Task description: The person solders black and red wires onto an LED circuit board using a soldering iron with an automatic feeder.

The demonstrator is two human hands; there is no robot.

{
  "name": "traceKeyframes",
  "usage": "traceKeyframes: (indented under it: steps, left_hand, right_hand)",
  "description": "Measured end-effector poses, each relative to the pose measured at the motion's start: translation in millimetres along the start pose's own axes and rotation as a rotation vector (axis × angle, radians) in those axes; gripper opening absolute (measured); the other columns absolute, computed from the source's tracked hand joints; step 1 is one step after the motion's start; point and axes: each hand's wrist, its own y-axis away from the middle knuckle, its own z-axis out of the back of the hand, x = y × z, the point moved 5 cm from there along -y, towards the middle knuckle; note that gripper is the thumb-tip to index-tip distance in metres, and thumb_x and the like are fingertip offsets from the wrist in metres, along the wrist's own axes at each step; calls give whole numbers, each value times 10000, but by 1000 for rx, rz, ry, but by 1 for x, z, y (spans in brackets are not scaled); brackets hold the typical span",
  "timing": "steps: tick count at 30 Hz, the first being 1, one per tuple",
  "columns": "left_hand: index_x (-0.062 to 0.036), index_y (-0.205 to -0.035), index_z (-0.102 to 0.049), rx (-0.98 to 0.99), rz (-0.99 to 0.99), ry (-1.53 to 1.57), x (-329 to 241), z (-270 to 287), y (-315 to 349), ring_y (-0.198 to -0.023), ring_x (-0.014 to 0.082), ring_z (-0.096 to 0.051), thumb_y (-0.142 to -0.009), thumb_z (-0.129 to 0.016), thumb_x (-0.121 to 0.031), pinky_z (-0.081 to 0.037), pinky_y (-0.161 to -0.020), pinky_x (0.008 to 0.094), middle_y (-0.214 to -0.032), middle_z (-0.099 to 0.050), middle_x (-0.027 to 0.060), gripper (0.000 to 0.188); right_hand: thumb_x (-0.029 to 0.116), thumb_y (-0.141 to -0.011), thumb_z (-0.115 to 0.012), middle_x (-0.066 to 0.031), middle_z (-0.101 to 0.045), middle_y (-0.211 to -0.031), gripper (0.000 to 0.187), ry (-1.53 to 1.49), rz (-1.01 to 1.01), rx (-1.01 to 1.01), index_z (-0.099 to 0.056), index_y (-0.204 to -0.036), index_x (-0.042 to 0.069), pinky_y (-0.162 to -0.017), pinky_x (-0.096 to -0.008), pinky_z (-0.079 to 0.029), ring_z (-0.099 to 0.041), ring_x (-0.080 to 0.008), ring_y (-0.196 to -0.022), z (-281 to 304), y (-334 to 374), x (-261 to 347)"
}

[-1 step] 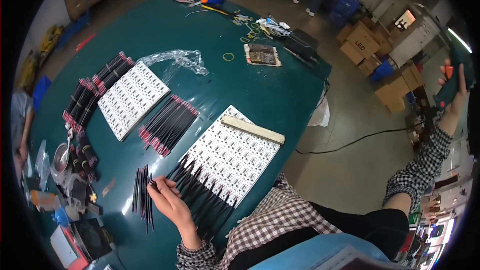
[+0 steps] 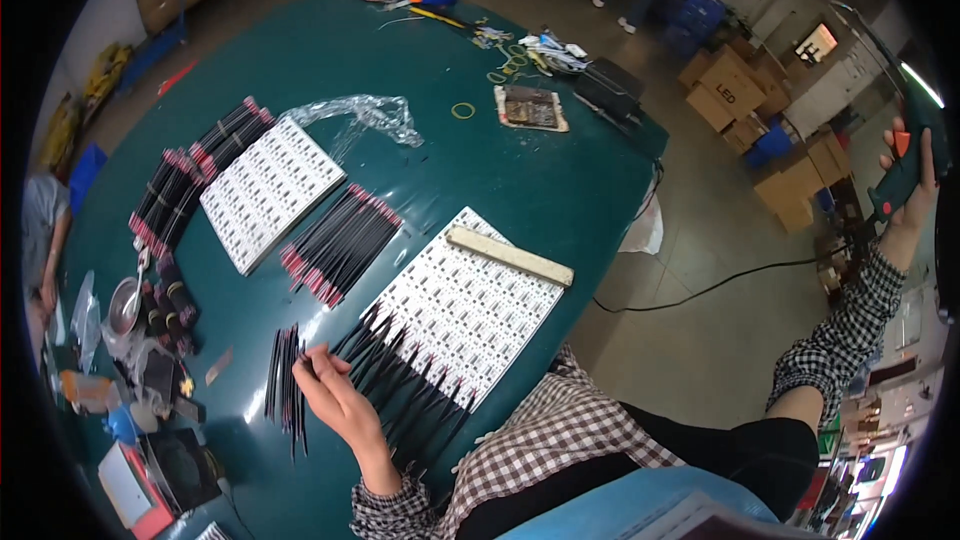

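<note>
My left hand is over the table with its fingertips pinched together on what looks like a black wire, at the upper end of a loose bunch of black wires. Beside it is a white circuit board panel, with several black wires fanned along its near left edge. A pale flat bar lies across the panel's far side. Held up at the far right, my right hand grips a dark green soldering gun with an orange trigger. The picture's dark rim hides part of it.
Red-ended wires, a second panel stack and tied wire bundles lie farther left on the green table. A metal bowl stands at left. A black cable hangs over the floor; cartons stand beyond.
The view has shifted very slightly, so the table things appear a little farther right. Both hands keep the same pose.
</note>
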Motion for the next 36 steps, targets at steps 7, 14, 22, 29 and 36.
traceKeyframes:
  steps: [7,14,22,29,36]
  left_hand:
    - [-12,-1069,-566,196,391,335,-1,4,31,-496,36,-375,-977,-512,-184,-259,-436,193,-675,-546,15,202]
    - [-21,-1035,-546,393,623,507,15,-26,36,-431,60,-440,-970,-548,-201,-266,-380,184,-749,-651,89,191]
    - [-21,-982,-632,378,672,437,24,-31,23,-605,32,-496,-842,-706,-127,-315,-460,173,-773,-604,-3,191]
    - [-2,-848,-606,358,561,292,15,-36,17,-627,44,-491,-778,-743,-70,-364,-538,190,-733,-573,-19,168]
    - [-37,-877,-562,198,605,199,10,1,54,-473,27,-444,-896,-649,-115,-284,-418,166,-709,-633,50,118]
  right_hand:
    - [450,-966,-468,-81,-578,-889,628,-562,-490,419,-435,-1319,-69,-467,-252,-524,-610,-152,-680,-140,177,-118]
    - [428,-981,-436,-117,-594,-949,596,-850,-1034,613,-413,-1329,-56,-520,-305,-600,-660,-234,-786,-238,342,-159]
    - [409,-997,-412,-146,-579,-1004,522,-746,-943,866,-468,-1201,-67,-629,-314,-598,-664,-219,-805,-257,381,-141]
    - [396,-996,-419,-172,-583,-1015,507,-660,-931,770,-481,-1171,-76,-645,-325,-598,-669,-231,-779,-234,380,-150]
    - [272,-952,-552,-206,-617,-1010,494,-669,-1037,912,-443,-1288,-72,-651,-366,-603,-669,-287,-852,-237,395,-127]
